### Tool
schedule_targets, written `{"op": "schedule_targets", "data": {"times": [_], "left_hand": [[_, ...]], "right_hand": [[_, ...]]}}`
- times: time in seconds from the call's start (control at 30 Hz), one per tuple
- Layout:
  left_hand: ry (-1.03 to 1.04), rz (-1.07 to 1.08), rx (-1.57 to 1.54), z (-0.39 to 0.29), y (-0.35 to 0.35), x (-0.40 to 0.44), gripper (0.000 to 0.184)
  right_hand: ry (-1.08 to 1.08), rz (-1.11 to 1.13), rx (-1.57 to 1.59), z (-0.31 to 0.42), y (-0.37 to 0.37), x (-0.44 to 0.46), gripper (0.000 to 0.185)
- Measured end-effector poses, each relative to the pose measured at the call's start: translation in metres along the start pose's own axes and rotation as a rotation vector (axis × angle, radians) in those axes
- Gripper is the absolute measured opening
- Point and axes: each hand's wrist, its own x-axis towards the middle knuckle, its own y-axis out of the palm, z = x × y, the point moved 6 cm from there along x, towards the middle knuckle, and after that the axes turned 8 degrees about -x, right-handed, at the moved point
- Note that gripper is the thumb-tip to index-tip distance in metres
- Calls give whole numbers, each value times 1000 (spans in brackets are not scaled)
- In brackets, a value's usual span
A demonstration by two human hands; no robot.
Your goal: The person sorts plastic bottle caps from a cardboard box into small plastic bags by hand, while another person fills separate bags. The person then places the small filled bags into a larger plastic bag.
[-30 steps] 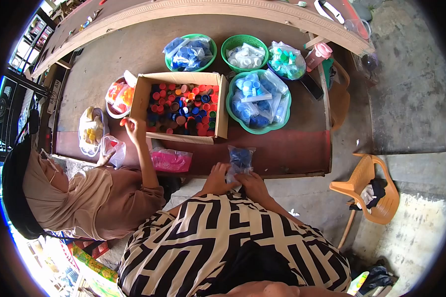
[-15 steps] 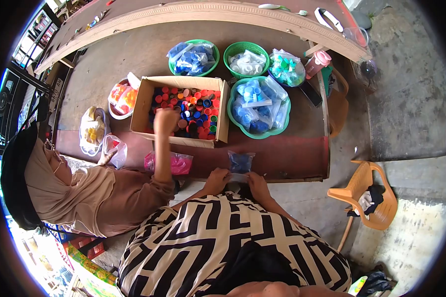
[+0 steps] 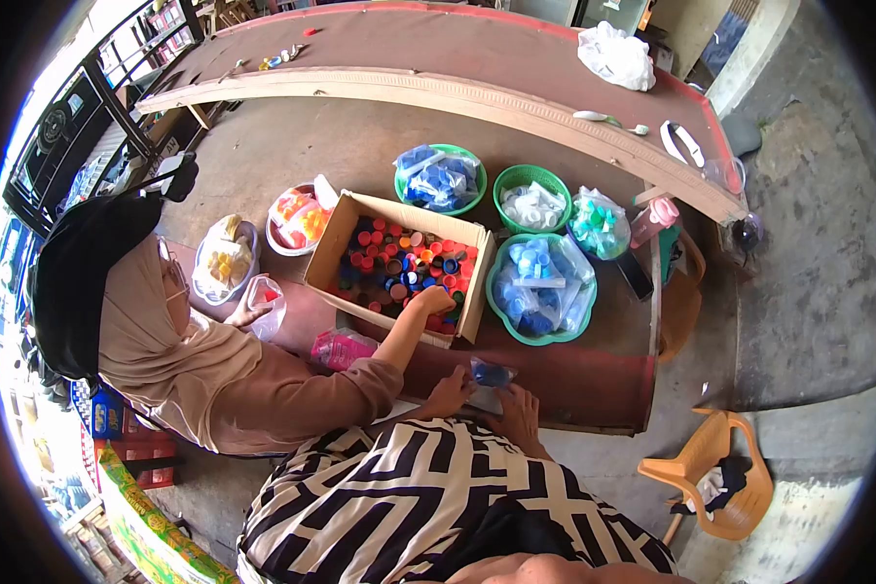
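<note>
Reddish tabletop [image 3: 589,391]; bag [image 3: 487,393] between fingers [image 3: 522,397], blue contents [image 3: 492,372] just beyond.

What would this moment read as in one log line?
left hand: at clear bag, dark blue contents | right hand: at same bag | co-worker's hand: at cardboard box of caps

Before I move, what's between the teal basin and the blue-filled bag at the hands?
Only bare tabletop separates the teal basin from the blue-filled bag in the head view.

I've tipped my view up, bringing in a white bag [image 3: 616,56]; my co-worker's hand [image 3: 432,300] has crossed to the box's [image 3: 477,292] right side.
</note>
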Motion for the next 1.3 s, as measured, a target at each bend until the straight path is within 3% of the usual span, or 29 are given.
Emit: {"op": "schedule_targets", "data": {"times": [0.07,0.17,0.23,0.27,0.33,0.43,0.67,0.73,0.87,0.9,0.93,1.0,1.17,1.3], "left_hand": [[-16,17,-10,3,-1,3,34],[-72,84,45,-2,-1,4,32],[299,10,493,-27,0,3,42],[304,3,494,-29,-1,5,42],[668,87,497,-53,5,-1,50],[582,248,698,-47,12,8,53],[693,108,537,-34,3,30,30],[654,289,414,-28,8,41,19],[569,291,304,-32,5,50,13],[630,322,317,-17,10,63,15],[498,272,371,22,28,82,18],[508,322,327,39,30,99,17],[592,240,1307,57,-97,213,11],[571,207,1637,80,-168,268,9]], "right_hand": [[-77,73,-44,-4,17,-3,42],[-84,148,-89,-16,37,0,38],[-102,135,-95,-18,39,6,35],[-114,127,-98,-18,40,9,32],[-138,98,-122,-21,41,14,27],[-171,54,-142,-24,44,22,20],[-160,10,-19,-33,53,27,15],[-158,33,38,-39,57,33,16],[-127,28,155,-48,65,43,22],[-98,79,155,-51,69,44,23],[-66,50,171,-51,69,44,22],[-27,49,190,-52,69,48,22],[121,168,221,-49,62,55,24],[334,240,268,-57,65,58,26]]}}
